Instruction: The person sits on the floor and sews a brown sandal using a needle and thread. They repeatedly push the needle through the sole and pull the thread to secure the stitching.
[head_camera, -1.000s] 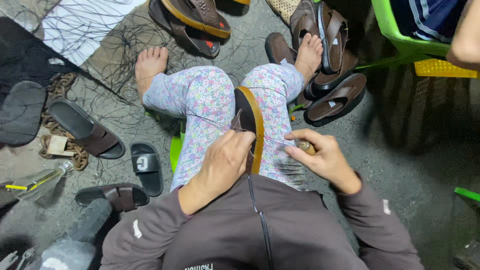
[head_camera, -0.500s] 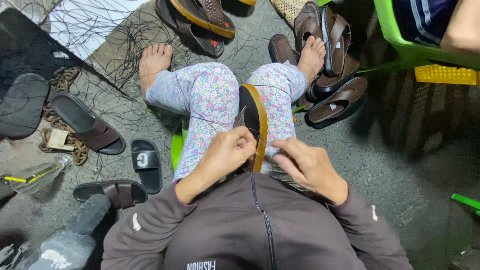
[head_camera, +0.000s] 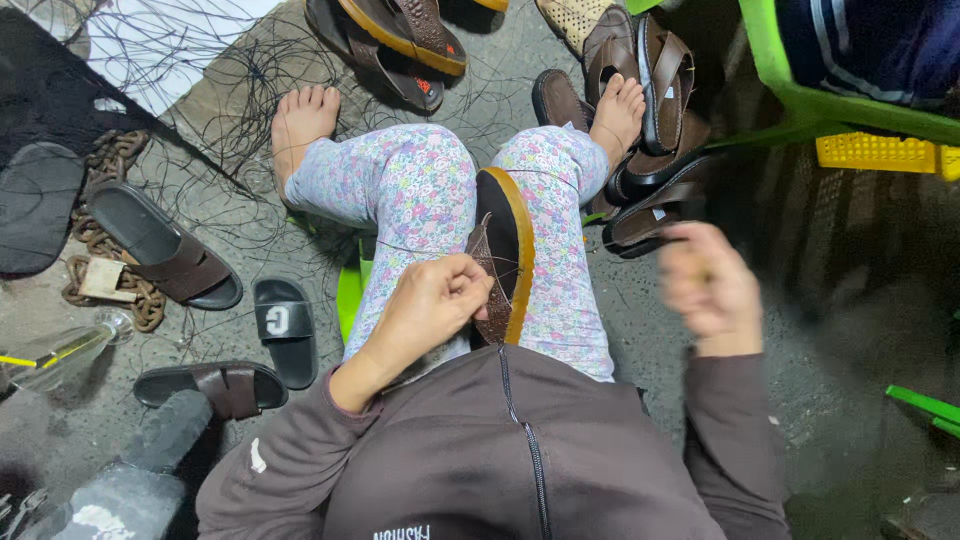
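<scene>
Concrete floor (head_camera: 250, 110), sandals scattered. Left hand (head_camera: 440, 300) pinches brown sandal (head_camera: 503, 255) edge between knees; stiff sole, light. Right hand (head_camera: 708, 290) blurred, grip unclear.

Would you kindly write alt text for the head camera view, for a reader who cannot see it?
A seated person's left hand holds a brown sandal wedged on edge between their knees, while the right hand, blurred, is raised off to the side. Black threads and other sandals lie scattered on the concrete floor around their bare feet.
</scene>
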